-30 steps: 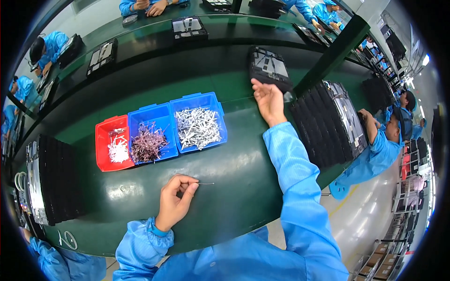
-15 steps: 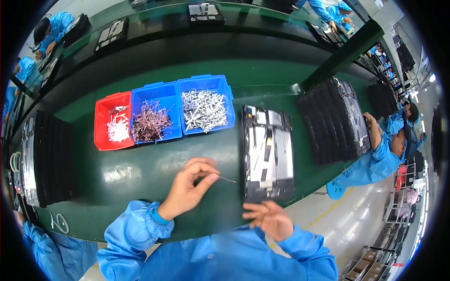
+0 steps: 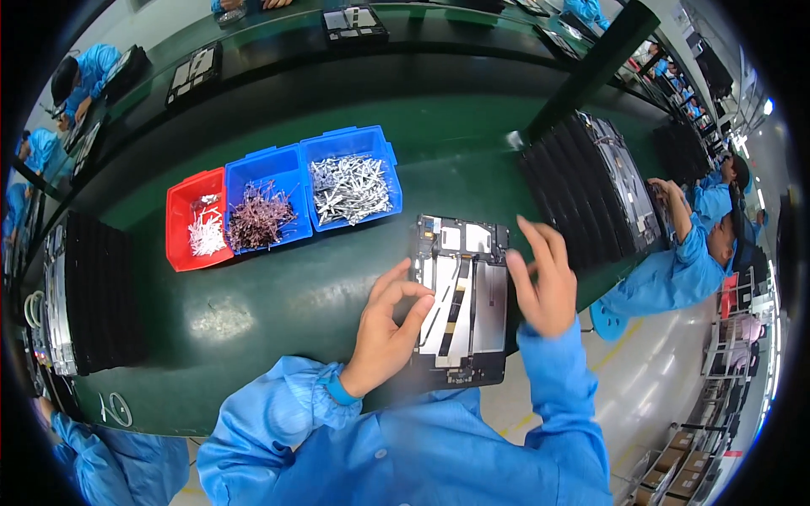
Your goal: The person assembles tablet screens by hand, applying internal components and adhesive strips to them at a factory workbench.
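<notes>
A flat rectangular device with a black frame and silver panels (image 3: 489,312) lies at lower centre-right of the frame, between the two bare hands. The left hand (image 3: 388,333) reaches over its left edge, fingers curled, thumb and forefinger nearly meeting — whether they pinch anything thin, I cannot tell. The right hand (image 3: 547,282) stands at its upper right edge, palm inward, thumb and fingers spread wide, gripping nothing visible. Beyond, left of centre, sit a red plastic bin (image 3: 179,228) and two joined blue plastic bins (image 3: 314,150) — all holding small loose pieces.
</notes>
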Motion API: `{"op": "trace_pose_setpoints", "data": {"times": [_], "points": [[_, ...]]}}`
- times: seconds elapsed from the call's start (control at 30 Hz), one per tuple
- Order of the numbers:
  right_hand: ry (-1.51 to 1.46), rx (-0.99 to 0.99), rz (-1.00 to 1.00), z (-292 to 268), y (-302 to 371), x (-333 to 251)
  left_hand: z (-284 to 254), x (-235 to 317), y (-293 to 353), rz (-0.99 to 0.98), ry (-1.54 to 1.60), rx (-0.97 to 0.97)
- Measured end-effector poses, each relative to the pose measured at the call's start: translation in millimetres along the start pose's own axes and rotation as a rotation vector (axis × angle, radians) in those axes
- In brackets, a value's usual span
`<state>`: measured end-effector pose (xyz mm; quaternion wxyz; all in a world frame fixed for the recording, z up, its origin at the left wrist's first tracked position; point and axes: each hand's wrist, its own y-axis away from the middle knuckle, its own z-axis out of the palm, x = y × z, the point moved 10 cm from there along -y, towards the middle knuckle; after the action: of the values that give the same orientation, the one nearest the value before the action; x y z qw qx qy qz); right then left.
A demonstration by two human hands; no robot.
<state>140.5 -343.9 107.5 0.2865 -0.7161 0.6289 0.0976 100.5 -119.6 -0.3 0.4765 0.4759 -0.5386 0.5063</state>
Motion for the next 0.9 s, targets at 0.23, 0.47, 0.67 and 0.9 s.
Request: {"op": "trace_pose_setpoints", "data": {"times": [0.23, 0.47, 0.67, 0.9], "points": [[0.060, -0.406, -0.022, 84.8, -33.8, 17.6, -10.5, -6.8, 10.0, 0.000, 0.108, 0.032], [0.034, -0.513, -0.104, 109.6, 0.0, -28.3, -43.4, 5.2, 52.8, -0.009, -0.038, -0.019], [-0.011, -0.484, -0.198, 129.0, 15.9, -81.8, -81.3, 10.2, 87.9, -0.043, 0.002, 0.166], [-0.067, -0.303, -0.295, 99.3, -8.6, -120.0, -132.5, 22.7, 94.3, 0.007, -0.059, 0.342]]}}
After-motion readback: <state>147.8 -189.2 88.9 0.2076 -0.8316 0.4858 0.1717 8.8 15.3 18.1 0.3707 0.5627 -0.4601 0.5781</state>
